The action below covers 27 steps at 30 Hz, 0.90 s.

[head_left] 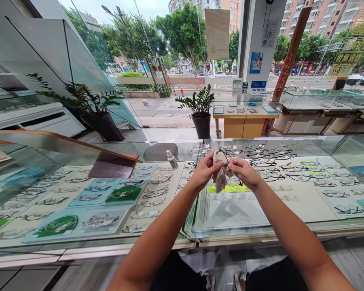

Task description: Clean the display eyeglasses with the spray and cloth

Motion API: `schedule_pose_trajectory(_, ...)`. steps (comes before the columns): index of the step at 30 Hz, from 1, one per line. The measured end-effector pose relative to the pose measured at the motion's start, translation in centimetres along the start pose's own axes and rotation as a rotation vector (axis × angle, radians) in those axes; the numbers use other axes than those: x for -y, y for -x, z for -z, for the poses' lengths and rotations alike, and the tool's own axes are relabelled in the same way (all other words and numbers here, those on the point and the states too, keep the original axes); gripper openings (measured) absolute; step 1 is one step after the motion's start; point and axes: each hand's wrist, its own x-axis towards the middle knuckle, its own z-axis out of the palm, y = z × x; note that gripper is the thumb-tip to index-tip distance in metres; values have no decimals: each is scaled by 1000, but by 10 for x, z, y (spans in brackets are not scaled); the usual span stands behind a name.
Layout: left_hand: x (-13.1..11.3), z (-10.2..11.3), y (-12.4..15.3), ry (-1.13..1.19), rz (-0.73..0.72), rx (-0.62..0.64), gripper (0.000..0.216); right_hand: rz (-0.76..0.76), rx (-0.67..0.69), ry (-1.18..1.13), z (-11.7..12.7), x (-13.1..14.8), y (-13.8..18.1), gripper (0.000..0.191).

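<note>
Both my hands meet above the glass display counter (230, 214). My left hand (206, 171) is closed on a pale beige cloth (221, 180), which is folded over part of a pair of eyeglasses and hangs below the fingers. My right hand (243, 171) pinches the dark-rimmed eyeglasses (240, 180) on the other side. One lens shows below the right fingers, and a dark rim curves out above the cloth. The other lens is largely hidden by cloth and fingers. A small white spray bottle (172, 159) stands on the counter to the left of my hands.
Rows of eyeglasses (257, 162) lie under the counter's glass. A brown wooden-edged board (112, 163) is on the left. Behind the counter are a potted plant (201, 121), a wooden display cabinet (245, 126) and tall windows onto a street.
</note>
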Motion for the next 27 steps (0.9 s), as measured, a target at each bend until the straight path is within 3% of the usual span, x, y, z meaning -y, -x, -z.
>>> schedule_pose_trajectory(10, 10, 3, -1, -31, -16, -90, 62, -6, 116, 64, -3, -6, 1, 54)
schedule_pose_trajectory(16, 11, -1, -5, 77, -10, -123, 64, 94, -26, 62, 0, 1, 1, 51)
schedule_pose_trajectory(23, 5, 3, -6, 87, -7, -228, 66, 105, -153, -105, 8, 10, 1, 49)
schedule_pose_trajectory(25, 1, 5, -2, 16, 49, -146, 65, 133, -196, -154, 13, 14, 0, 47)
schedule_pose_trajectory(27, -2, 5, 4, -111, 124, 47, 64, 154, -229, -211, 17, 17, 0, 46)
